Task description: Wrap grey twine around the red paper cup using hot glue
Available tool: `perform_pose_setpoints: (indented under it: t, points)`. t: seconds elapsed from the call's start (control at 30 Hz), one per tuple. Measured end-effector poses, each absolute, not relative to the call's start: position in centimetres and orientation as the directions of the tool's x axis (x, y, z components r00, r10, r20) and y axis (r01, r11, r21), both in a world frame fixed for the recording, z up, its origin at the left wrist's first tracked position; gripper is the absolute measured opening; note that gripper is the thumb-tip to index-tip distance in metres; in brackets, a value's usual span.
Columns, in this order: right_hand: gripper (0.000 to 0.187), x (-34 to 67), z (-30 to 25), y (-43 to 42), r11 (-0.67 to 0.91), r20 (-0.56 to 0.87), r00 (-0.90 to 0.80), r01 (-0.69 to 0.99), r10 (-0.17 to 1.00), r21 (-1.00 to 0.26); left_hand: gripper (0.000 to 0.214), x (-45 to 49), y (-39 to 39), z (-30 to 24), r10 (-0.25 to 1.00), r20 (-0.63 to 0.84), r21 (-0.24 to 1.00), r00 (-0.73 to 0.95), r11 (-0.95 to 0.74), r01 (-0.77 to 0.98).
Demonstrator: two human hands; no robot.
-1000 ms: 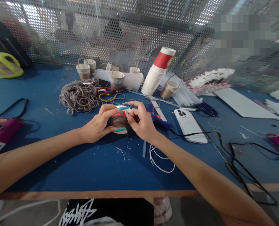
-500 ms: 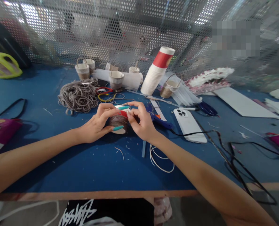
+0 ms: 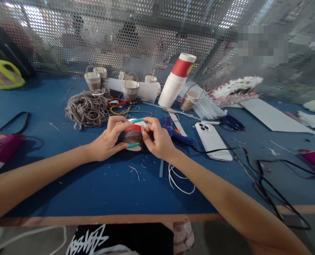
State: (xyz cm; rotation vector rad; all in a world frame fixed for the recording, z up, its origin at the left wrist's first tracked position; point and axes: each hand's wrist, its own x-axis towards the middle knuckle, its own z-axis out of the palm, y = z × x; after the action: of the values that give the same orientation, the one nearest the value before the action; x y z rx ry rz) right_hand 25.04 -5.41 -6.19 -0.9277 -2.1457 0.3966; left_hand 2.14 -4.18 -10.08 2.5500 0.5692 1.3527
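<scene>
A paper cup point(image 3: 133, 135) lies on its side on the blue table, its lower part wrapped in grey-brown cord and a red band showing above. My left hand point(image 3: 108, 138) grips it between thumb and fingers, long turquoise nails on the rim and the base. Bent around the cup's right side, my right hand point(image 3: 157, 137) presses its fingertips against the red band. Whether those fingertips also pinch a cord end is too small to tell. Just behind lies a heap of grey cord point(image 3: 88, 108), with red-handled pliers point(image 3: 117, 102) beside it.
A leaning stack of paper cups point(image 3: 175, 81) stands at the back, near cord-wrapped cups with handles point(image 3: 130, 90). Right of my hands are a blue glue gun point(image 3: 182, 138), its black cable, and a white phone point(image 3: 213, 141). A perforated metal screen point(image 3: 146, 39) closes off the back.
My right hand's index finger has drawn back from over the cup's top and now bends at its right side. My left hand keeps its grip; the cup has barely moved.
</scene>
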Motion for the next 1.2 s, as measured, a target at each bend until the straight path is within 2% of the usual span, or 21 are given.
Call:
perform_pose_setpoints:
  t: [0.17,0.23,0.33,0.43,0.53,0.67,0.83,1.0,1.1,1.2]
  points:
    - [0.023,25.7,-5.7,-5.6,0.718,0.611,-0.386,0.458,0.691,-0.523,0.09,2.5,-3.9,-11.0,0.461,0.824,0.435,0.33,-0.887,0.153]
    - [0.02,26.0,-5.6,-5.5,0.75,0.689,-0.345,0.483,0.637,-0.451,0.092,2.6,-3.7,-11.0,0.444,0.853,0.42,0.276,-0.896,0.144]
    - [0.023,26.2,-5.6,-5.1,0.809,0.822,-0.333,0.538,0.462,-0.237,0.092,2.5,-3.5,-11.0,0.406,0.878,0.377,0.254,-0.913,0.155]
    - [0.031,26.2,-5.5,-4.8,0.811,0.879,-0.345,0.581,0.33,-0.076,0.09,2.4,-3.4,-10.8,0.378,0.892,0.348,0.249,-0.924,0.159]
    - [0.042,26.0,-5.2,-4.9,0.818,0.892,-0.353,0.574,0.283,-0.032,0.087,2.3,-3.4,-10.6,0.348,0.898,0.319,0.268,-0.936,0.147]
    - [0.055,25.7,-5.1,-5.0,0.891,0.87,-0.443,0.453,0.219,0.006,0.085,2.4,-3.4,-10.4,0.317,0.897,0.285,0.308,-0.948,0.143]
    - [0.059,25.5,-5.6,-4.7,0.928,0.862,-0.468,0.373,0.193,-0.006,0.091,2.4,-3.5,-10.3,0.301,0.905,0.277,0.301,-0.953,0.121]
    - [0.053,25.9,-5.5,-4.7,0.885,0.884,-0.403,0.466,0.235,-0.023,0.082,2.3,-3.8,-10.0,0.341,0.88,0.331,0.332,-0.94,0.088]
    - [0.05,26.2,-5.8,-4.4,0.85,0.859,-0.352,0.501,0.373,-0.163,0.073,2.3,-3.9,-10.0,0.383,0.86,0.365,0.336,-0.923,0.119]
    - [0.051,26.4,-6.6,-3.8,0.776,0.808,-0.216,0.491,0.549,-0.396,0.082,2.4,-3.8,-10.3,0.354,0.88,0.348,0.315,-0.934,0.077]
